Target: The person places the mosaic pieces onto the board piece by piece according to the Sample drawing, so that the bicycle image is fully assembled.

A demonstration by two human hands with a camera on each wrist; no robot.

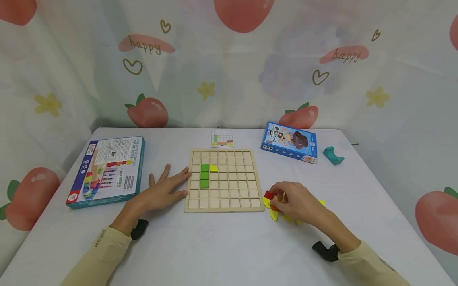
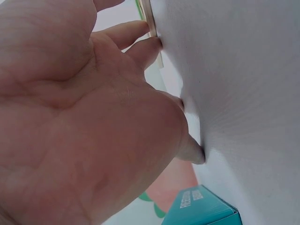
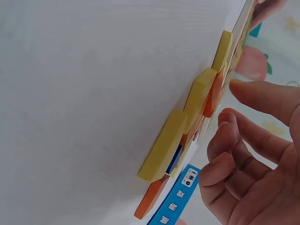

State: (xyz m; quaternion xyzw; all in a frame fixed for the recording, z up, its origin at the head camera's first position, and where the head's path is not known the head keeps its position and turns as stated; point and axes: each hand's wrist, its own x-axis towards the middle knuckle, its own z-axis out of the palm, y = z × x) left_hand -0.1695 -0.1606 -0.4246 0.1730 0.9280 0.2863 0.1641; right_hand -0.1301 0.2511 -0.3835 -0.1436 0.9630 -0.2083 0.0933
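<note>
A wooden grid board [image 1: 232, 209] lies mid-table. Three green square pieces [image 1: 204, 176] form a column in its cells, with a yellow piece [image 1: 213, 168] beside the top one. My left hand [image 1: 162, 193] has its fingers spread, some tips at the board's left edge; in the left wrist view other fingertips touch the tabletop. At the board's right, my right hand [image 1: 295, 201] is over a loose pile of red, orange and yellow pieces [image 1: 273, 215], partly hiding it. In the right wrist view, thumb and bent fingers stand apart beside yellow pieces [image 3: 164, 147], with nothing visible between them.
A small card [image 1: 222, 139] with a coloured grid lies behind the board. On the left is a large teal-edged box [image 1: 107, 171]; at the back right are a blue box [image 1: 290, 142] and a teal curved block [image 1: 333, 155]. A printed curtain hangs behind.
</note>
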